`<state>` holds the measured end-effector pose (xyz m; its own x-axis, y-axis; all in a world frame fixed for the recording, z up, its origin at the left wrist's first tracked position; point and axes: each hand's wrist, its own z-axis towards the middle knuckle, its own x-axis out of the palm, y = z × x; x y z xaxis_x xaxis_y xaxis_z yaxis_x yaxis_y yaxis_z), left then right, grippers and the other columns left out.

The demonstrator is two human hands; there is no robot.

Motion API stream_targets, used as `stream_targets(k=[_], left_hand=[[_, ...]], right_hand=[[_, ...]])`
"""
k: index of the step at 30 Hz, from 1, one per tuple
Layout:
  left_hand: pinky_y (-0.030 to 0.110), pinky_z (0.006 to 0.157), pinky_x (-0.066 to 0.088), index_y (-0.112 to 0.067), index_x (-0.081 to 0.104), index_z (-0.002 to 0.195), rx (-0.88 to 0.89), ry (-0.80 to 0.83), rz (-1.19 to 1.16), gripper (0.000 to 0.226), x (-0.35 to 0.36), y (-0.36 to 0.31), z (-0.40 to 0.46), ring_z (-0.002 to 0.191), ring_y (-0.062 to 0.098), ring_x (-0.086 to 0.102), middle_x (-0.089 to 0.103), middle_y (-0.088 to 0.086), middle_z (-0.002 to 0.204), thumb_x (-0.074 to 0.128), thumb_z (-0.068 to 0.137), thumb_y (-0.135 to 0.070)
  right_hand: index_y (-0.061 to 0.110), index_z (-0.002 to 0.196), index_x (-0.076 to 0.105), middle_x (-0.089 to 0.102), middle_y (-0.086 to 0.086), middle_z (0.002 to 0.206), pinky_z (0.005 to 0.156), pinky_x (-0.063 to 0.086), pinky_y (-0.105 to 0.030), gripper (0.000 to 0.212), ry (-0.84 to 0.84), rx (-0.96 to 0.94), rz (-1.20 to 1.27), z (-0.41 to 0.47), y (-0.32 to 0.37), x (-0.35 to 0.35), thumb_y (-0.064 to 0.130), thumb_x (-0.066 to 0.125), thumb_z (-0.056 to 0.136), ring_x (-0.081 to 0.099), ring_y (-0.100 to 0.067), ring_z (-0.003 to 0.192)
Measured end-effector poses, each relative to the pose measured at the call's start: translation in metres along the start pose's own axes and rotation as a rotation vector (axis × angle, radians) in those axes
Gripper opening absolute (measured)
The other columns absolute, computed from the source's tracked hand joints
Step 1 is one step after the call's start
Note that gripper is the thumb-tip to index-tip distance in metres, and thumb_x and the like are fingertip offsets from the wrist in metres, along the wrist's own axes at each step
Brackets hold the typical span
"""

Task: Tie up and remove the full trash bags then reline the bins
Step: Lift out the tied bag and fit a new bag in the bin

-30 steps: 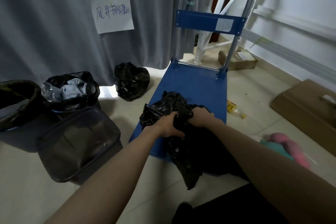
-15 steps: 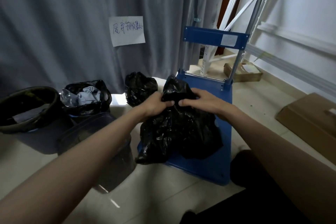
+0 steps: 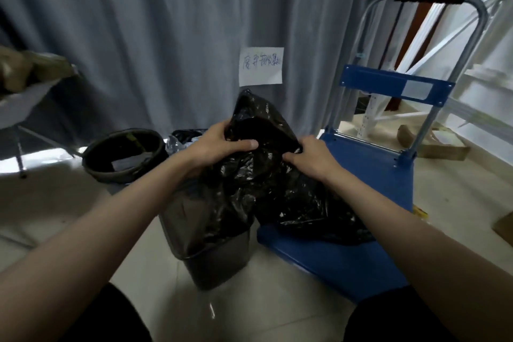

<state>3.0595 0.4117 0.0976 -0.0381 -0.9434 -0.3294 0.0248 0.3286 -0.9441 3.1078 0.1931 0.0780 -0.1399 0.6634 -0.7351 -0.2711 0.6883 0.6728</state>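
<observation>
A crumpled black trash bag (image 3: 266, 175) is held up in both hands, just in front of the grey curtain (image 3: 166, 36) and directly below the handwritten paper note (image 3: 261, 66) fixed to that curtain. The bag's upper edge is gripped by the left hand (image 3: 222, 144), its thumb laid across the plastic and its fingers curled behind the film; the plastic is pinched by the right hand (image 3: 311, 155) just to the right of it, fingers bent into the folds. The bag's lower folds are draped partly over the rim of a dark square bin (image 3: 211, 255) on the pale floor and partly over the deck of a blue platform trolley (image 3: 369, 175), which is seen to the right of the bin. To the left of the bin, nearer the curtain, a round dark bin (image 3: 122, 153) is seen, and between the two a lined bin (image 3: 183, 137) with pale rubbish is partly hidden behind the left hand
</observation>
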Motion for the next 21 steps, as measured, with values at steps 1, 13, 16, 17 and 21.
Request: stream_targets(k=[1, 13, 16, 17, 21], left_hand=[[0.025, 0.090, 0.054, -0.022, 0.053, 0.131, -0.002, -0.030, 0.030, 0.062, -0.010, 0.008, -0.005, 0.102, 0.010, 0.069, 0.070, -0.004, 0.116, 0.083, 0.077, -0.029], [0.030, 0.096, 0.052, -0.023, 0.066, 0.120, -0.137, -0.280, 0.281, 0.056, -0.068, 0.098, -0.038, 0.102, 0.009, 0.066, 0.072, -0.007, 0.108, 0.087, 0.069, -0.035], [0.031, 0.089, 0.055, -0.020, 0.075, 0.103, -0.088, -0.410, 0.274, 0.022, -0.074, 0.110, -0.040, 0.091, 0.007, 0.069, 0.075, -0.005, 0.095, 0.078, 0.082, -0.026], [0.033, 0.088, 0.056, -0.020, 0.076, 0.100, -0.068, -0.418, 0.264, 0.018, -0.079, 0.113, -0.039, 0.089, 0.006, 0.070, 0.076, -0.006, 0.092, 0.077, 0.083, -0.025], [0.029, 0.078, 0.054, -0.021, 0.073, 0.086, -0.026, -0.441, 0.271, 0.006, -0.102, 0.117, -0.035, 0.081, 0.006, 0.069, 0.073, -0.007, 0.081, 0.073, 0.085, -0.015]], right_hand=[[0.018, 0.103, 0.069, 0.068, -0.001, 0.091, 0.083, 0.050, -0.032, 0.015, -0.030, -0.027, 0.033, 0.002, 0.009, 0.006, 0.017, 0.065, 0.088, 0.065, -0.022, 0.094], [0.012, 0.082, 0.066, 0.065, -0.003, 0.083, 0.068, 0.042, -0.018, 0.019, -0.076, -0.061, 0.347, 0.024, 0.046, 0.098, 0.020, 0.055, 0.095, 0.059, -0.014, 0.080], [0.015, 0.094, 0.068, 0.065, -0.005, 0.098, 0.079, 0.043, -0.029, 0.015, 0.021, -0.122, 0.329, 0.032, 0.042, 0.118, 0.021, 0.055, 0.097, 0.059, -0.016, 0.092], [0.018, 0.098, 0.069, 0.067, -0.001, 0.097, 0.079, 0.043, -0.027, 0.014, 0.044, -0.129, 0.345, 0.034, 0.038, 0.120, 0.019, 0.055, 0.098, 0.060, -0.014, 0.093], [0.023, 0.106, 0.069, 0.068, 0.003, 0.098, 0.064, 0.040, -0.012, 0.020, 0.048, -0.106, 0.298, 0.045, 0.015, 0.117, 0.014, 0.053, 0.099, 0.059, -0.012, 0.093]])
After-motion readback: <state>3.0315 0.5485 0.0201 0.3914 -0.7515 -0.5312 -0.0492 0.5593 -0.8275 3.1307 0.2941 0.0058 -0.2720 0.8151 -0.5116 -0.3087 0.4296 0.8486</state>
